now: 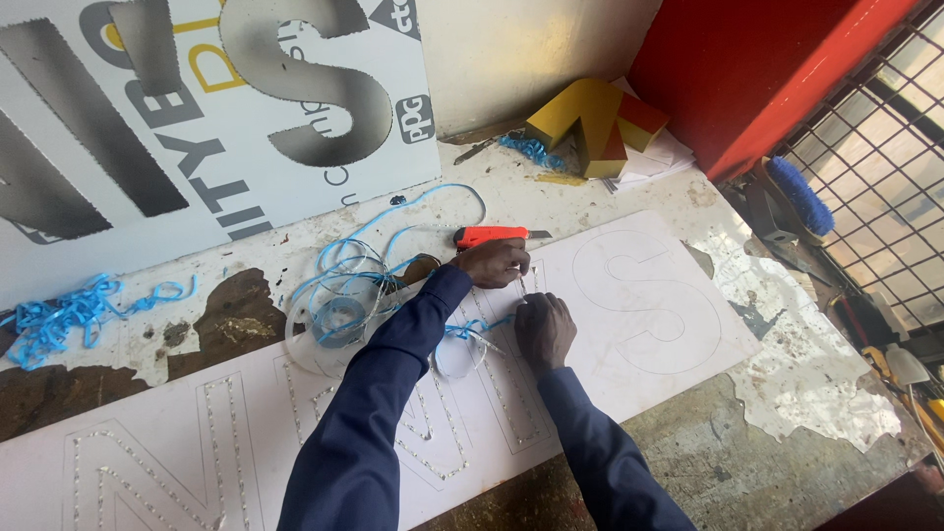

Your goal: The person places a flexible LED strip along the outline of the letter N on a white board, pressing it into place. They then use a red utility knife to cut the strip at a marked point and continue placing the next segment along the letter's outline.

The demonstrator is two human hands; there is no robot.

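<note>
The long white sign panel [629, 324], outlined with letters and studded with small lights, lies flat across the scarred workbench [806, 393]; it looks stiff but light, best lifted by its long edges. The left hand [494, 262] pinches a thin clear strand at a letter's edge. The right hand [544, 329] presses down, fingers curled, beside it. Limp blue-and-clear cord [339, 290] coils nearby, likely slippery.

- Right of your hands, the white sign board [678, 295] lies bare.
- Left, tangled blue strip [344, 285] blocks you.
- Far side, orange utility knife [489, 236] lies close.
</note>
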